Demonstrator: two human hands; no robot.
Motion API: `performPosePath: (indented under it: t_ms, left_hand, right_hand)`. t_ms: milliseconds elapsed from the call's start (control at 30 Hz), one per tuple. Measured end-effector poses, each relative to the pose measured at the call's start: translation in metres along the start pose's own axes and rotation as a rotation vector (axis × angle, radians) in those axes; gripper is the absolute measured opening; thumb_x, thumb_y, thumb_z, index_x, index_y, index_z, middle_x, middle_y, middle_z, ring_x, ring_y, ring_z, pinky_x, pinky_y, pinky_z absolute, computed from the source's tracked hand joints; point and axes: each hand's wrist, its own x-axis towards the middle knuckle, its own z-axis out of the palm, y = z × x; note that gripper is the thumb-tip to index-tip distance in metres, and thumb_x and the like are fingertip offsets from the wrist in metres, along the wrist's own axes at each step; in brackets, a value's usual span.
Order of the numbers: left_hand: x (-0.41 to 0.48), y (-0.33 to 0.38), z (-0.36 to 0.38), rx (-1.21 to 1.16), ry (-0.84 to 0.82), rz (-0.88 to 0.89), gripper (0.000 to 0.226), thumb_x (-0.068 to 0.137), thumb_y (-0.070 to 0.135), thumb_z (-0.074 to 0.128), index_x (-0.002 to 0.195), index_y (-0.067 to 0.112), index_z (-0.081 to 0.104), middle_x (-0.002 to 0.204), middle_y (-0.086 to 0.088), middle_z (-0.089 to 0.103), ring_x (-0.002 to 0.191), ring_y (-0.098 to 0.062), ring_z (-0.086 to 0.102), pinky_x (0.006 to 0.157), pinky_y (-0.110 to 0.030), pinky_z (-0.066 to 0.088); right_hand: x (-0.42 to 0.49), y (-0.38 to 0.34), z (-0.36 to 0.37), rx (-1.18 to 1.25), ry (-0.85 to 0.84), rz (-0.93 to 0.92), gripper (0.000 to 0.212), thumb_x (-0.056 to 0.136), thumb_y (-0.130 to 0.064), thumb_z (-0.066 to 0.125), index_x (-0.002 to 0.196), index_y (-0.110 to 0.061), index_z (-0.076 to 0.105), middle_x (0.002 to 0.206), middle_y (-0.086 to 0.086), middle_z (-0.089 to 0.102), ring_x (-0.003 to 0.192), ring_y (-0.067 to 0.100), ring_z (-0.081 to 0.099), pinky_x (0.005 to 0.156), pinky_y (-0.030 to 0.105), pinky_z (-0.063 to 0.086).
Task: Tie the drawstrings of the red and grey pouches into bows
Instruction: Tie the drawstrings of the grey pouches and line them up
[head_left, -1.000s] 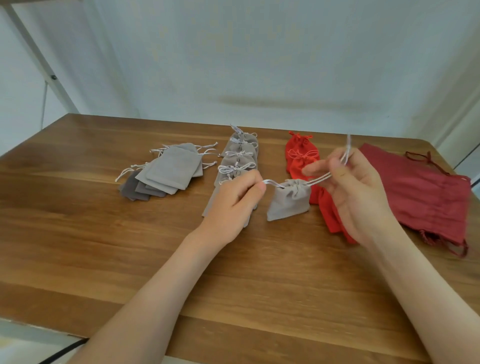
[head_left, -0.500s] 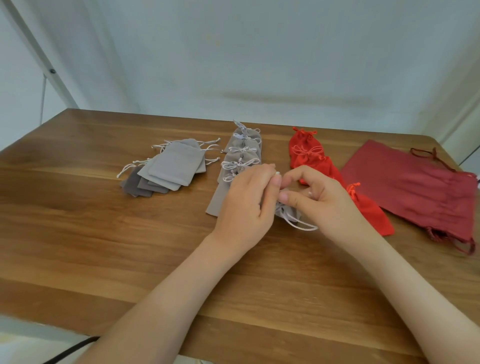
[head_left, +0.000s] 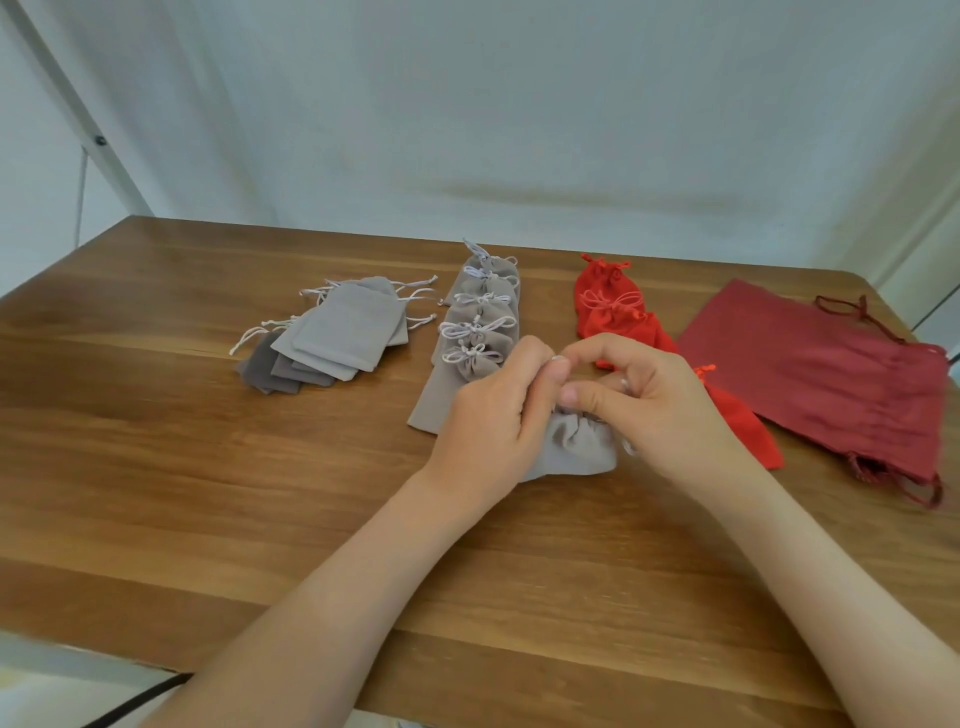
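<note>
A small grey pouch (head_left: 576, 447) with its mouth gathered lies on the wooden table (head_left: 156, 467) under my two hands. My left hand (head_left: 493, 415) and my right hand (head_left: 660, 405) meet above its mouth, fingers curled and pinching its pale drawstrings, which are mostly hidden. A short bit of string shows at the pouch's right side. Behind my left hand runs a row of grey pouches tied with bows (head_left: 480, 322). A row of red pouches (head_left: 613, 306) with bows lies behind my right hand.
A loose stack of flat, untied grey pouches (head_left: 337, 338) sits at the left. A large dark red drawstring bag (head_left: 831, 379) lies at the right, near the table's edge. A black cable (head_left: 140, 696) hangs below the front edge.
A second ago my hands were apart, pulling the strings taut with the pouch lifted. They came together and lowered, and the pouch now lies on the table beneath them.
</note>
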Motion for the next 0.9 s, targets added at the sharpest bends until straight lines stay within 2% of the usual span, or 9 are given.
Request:
performPosePath:
  t_ms: [100,167,333,467,567,633,700,767,900]
  left_hand:
    - [0.0,-0.001,0.001,-0.017,-0.08,-0.057,0.03,0.098,0.042,0.028,0.085,0.02,0.042,0.057,0.009,0.042,0.057,-0.015,0.05,0.047,-0.023,0.033]
    - [-0.001,-0.004,0.003,-0.052,-0.087,-0.103,0.036,0.097,0.039,0.028,0.082,0.013,0.046,0.055,0.009,0.041,0.053,-0.012,0.047,0.046,-0.024,0.031]
    - [0.002,0.0,0.004,-0.148,-0.047,-0.167,0.036,0.097,0.035,0.033,0.071,0.016,0.047,0.055,0.004,0.04,0.052,-0.009,0.041,0.048,-0.02,0.03]
    - [0.003,0.001,0.001,-0.283,-0.025,-0.237,0.034,0.096,0.034,0.036,0.064,0.023,0.041,0.057,0.011,0.038,0.055,-0.003,0.036,0.053,-0.018,0.03]
    - [0.003,0.003,-0.002,-0.406,-0.012,-0.282,0.035,0.097,0.024,0.037,0.066,0.009,0.041,0.059,0.007,0.037,0.057,-0.004,0.034,0.055,-0.018,0.03]
    - [0.004,0.004,-0.005,-0.489,-0.01,-0.308,0.028,0.094,0.014,0.036,0.067,0.005,0.038,0.061,0.001,0.033,0.059,-0.007,0.032,0.055,-0.018,0.029]
    - [0.005,0.006,-0.006,-0.521,-0.023,-0.312,0.025,0.093,0.011,0.036,0.069,0.006,0.038,0.062,-0.001,0.032,0.059,-0.007,0.032,0.055,-0.018,0.029]
    - [0.006,0.006,-0.004,-0.505,-0.036,-0.31,0.024,0.095,0.012,0.037,0.07,0.012,0.04,0.061,0.01,0.035,0.058,-0.003,0.034,0.056,-0.016,0.031]
    - [0.008,0.003,0.0,-0.399,0.028,-0.247,0.026,0.098,0.022,0.042,0.072,0.021,0.043,0.063,0.015,0.038,0.058,0.0,0.036,0.057,-0.014,0.032]
  right_hand:
    - [0.001,0.002,0.001,-0.032,0.024,0.006,0.009,0.085,0.001,0.062,0.091,-0.006,0.063,0.047,-0.017,0.059,0.046,-0.006,0.055,0.053,0.005,0.039]
    - [0.002,0.007,0.002,-0.075,0.059,-0.003,0.008,0.084,-0.006,0.066,0.087,-0.014,0.068,0.057,-0.01,0.066,0.058,0.0,0.058,0.06,0.015,0.043]
    - [0.002,0.012,0.004,-0.169,0.088,-0.045,0.004,0.087,-0.012,0.064,0.083,-0.012,0.066,0.052,-0.012,0.06,0.05,0.0,0.047,0.052,0.014,0.035]
    - [0.001,0.008,0.004,-0.054,0.091,-0.034,0.005,0.088,-0.006,0.061,0.088,-0.002,0.064,0.047,-0.015,0.058,0.041,-0.002,0.048,0.046,0.007,0.033]
    - [0.002,0.008,0.004,-0.021,0.052,0.0,0.012,0.083,-0.02,0.065,0.089,-0.01,0.068,0.061,0.001,0.067,0.042,0.007,0.047,0.039,0.014,0.032]
    - [0.002,0.008,0.006,-0.059,-0.021,0.025,0.013,0.08,-0.024,0.066,0.086,-0.013,0.07,0.059,0.0,0.064,0.039,0.005,0.042,0.038,0.015,0.03]
    - [0.001,0.009,0.007,-0.074,-0.08,0.026,0.007,0.082,-0.013,0.068,0.083,-0.007,0.069,0.057,-0.007,0.06,0.038,0.001,0.045,0.041,0.01,0.032]
    - [0.0,0.009,0.008,-0.105,-0.109,0.021,0.009,0.083,-0.012,0.069,0.083,-0.003,0.068,0.059,-0.002,0.06,0.043,-0.002,0.048,0.047,0.008,0.034]
    - [0.001,0.011,0.005,-0.126,-0.168,0.035,0.026,0.084,-0.028,0.067,0.085,-0.002,0.066,0.072,0.02,0.065,0.065,0.014,0.052,0.064,0.029,0.039]
